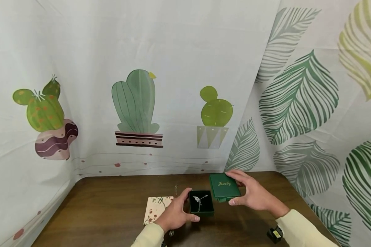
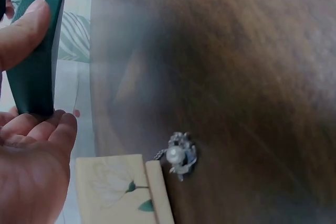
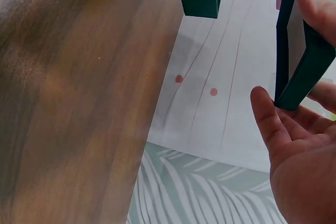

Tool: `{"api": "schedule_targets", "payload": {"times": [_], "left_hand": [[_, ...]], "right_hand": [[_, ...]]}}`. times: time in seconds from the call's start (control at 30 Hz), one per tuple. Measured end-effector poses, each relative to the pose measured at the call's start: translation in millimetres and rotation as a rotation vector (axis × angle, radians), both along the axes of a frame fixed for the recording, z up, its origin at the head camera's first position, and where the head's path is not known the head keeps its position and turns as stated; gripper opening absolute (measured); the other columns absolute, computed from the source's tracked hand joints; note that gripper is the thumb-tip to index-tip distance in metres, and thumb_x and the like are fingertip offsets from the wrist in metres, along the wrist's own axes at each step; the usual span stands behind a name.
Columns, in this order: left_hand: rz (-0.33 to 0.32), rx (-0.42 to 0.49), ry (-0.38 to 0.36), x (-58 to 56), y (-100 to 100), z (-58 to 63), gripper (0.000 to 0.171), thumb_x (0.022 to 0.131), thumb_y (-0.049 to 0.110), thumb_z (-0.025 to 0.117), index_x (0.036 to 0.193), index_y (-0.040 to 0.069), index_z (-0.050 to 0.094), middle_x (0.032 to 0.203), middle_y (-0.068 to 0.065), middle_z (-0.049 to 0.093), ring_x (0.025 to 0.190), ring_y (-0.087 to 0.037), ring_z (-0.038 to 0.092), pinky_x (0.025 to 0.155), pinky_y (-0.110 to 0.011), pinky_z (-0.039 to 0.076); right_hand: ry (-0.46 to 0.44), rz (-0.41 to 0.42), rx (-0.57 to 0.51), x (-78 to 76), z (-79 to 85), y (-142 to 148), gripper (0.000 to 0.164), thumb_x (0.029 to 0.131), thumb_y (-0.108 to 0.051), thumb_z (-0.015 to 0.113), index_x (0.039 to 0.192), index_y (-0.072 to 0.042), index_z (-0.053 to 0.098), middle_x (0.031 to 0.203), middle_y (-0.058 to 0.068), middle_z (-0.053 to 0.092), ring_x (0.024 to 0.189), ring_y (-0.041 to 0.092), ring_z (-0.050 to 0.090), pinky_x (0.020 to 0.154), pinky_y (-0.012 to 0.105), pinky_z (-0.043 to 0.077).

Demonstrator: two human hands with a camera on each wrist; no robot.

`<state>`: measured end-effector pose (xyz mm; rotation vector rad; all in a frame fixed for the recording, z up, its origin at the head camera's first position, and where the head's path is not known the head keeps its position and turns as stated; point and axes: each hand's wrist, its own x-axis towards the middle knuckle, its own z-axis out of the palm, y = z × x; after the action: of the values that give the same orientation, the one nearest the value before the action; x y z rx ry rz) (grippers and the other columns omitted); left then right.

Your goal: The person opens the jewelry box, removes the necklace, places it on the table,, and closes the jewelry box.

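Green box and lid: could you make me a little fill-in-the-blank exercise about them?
1. The gold word on the green lid is ____.
2. The lid is held in the person's ____ hand.
3. In the head view, the flower-patterned object lies to the ____ of the open box.

Missing words: Jewelry; right; left.

The place looks like a makeshift indoor booth rather than a fitted room. A wrinkled white cactus cloth (image 1: 185,44) hangs ahead and bends round the left side, its print showing 3 large potted cacti (image 1: 136,106), and a leaf cloth (image 1: 300,103) with big striped leaves closes off the right. Beneath these 2 hangings sits a brown wood-grain worktop (image 1: 111,206), its far corners rounded. Whether the booth stands in a home, shop or studio cannot be told.
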<state>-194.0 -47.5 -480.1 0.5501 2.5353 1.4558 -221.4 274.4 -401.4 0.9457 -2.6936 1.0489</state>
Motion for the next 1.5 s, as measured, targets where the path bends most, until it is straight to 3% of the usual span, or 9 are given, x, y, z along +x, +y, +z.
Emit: {"api": "schedule_targets", "payload": {"times": [0.13,0.57,0.77,1.23,1.5], "left_hand": [[-0.01,-0.015,0.02,1.5,1.7,-2.4,0.097,0.085,0.032,0.088,0.161,0.012,0.031,0.159,-0.022,0.046,0.146,-0.043,0.048,0.112,-0.061,0.046],[-0.02,-0.07,0.017,6.1,7.7,0.9,0.098,0.085,0.033,0.088,0.161,0.011,0.031,0.157,-0.023,0.05,0.141,-0.041,0.053,0.109,-0.06,0.048],[-0.015,-0.119,0.008,4.8,10.6,0.8,0.101,0.084,0.034,0.088,0.161,0.008,0.029,0.155,-0.024,0.052,0.14,-0.042,0.054,0.11,-0.06,0.048],[-0.023,-0.202,0.011,-0.3,16.3,-1.3,0.104,0.083,0.034,0.089,0.161,0.003,0.027,0.147,-0.027,0.058,0.139,-0.041,0.055,0.112,-0.058,0.047],[-0.043,-0.25,0.001,-0.2,18.8,-0.9,0.103,0.084,0.034,0.089,0.16,-0.001,0.028,0.146,-0.028,0.058,0.137,-0.042,0.057,0.11,-0.057,0.049]], "right_hand": [[-0.005,0.007,-0.013,0.5,-0.7,0.0,0.09,0.077,-0.04,0.093,0.15,-0.006,0.053,0.152,0.015,0.051,0.122,0.009,0.056,0.094,0.041,0.058],[0.004,0.013,-0.017,-0.3,-1.9,-0.2,0.09,0.076,-0.038,0.094,0.15,-0.006,0.054,0.15,0.014,0.052,0.121,0.008,0.056,0.093,0.04,0.058],[0.015,0.015,-0.023,-0.6,-2.6,-0.2,0.088,0.075,-0.03,0.095,0.149,-0.005,0.054,0.15,0.013,0.053,0.12,0.007,0.055,0.092,0.039,0.058],[0.018,0.02,-0.022,-2.0,-3.9,0.7,0.089,0.075,-0.03,0.095,0.149,-0.001,0.054,0.15,0.014,0.052,0.122,0.007,0.054,0.091,0.039,0.058],[-0.01,0.011,-0.004,-1.3,-4.0,0.8,0.088,0.075,-0.029,0.095,0.15,-0.005,0.053,0.152,0.017,0.05,0.125,0.012,0.054,0.092,0.034,0.057]]}}
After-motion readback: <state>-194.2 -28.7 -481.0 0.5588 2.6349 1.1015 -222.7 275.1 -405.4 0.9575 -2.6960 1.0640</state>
